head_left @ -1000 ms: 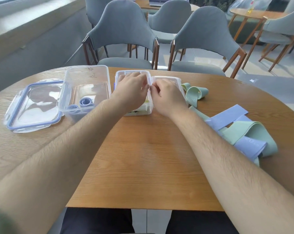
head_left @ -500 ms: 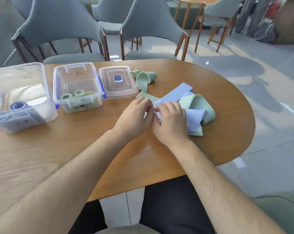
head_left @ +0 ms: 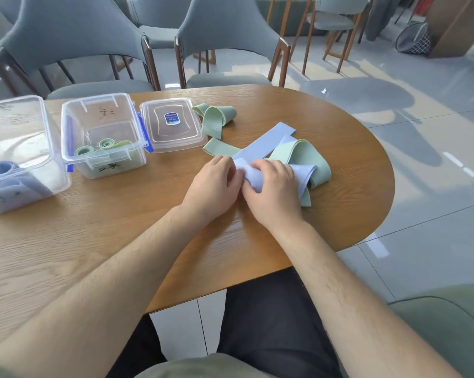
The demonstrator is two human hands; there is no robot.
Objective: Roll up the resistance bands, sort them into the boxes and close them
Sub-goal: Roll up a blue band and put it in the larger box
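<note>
One oval wooden table (head_left: 339, 214) bears, at the frame's left, a clear plastic box of lilac rolls (head_left: 46, 137) and a clear plastic box of green rolls (head_left: 116, 170). At centre, left hand (head_left: 211, 184) and right hand (head_left: 274, 192), side by side, both pinch a flat lilac resistance band (head_left: 253, 175) among loose pale-green bands (head_left: 312, 154).

A rounded wooden table (head_left: 339, 214) stands on pale grey floor tiles (head_left: 434, 241), where sunlight falls in bright patches between long shadows. Grey upholstered chairs (head_left: 225, 34) with dark wooden legs are drawn up to it. More chairs (head_left: 336, 20) stand behind, near a black mesh basket (head_left: 413, 39).
</note>
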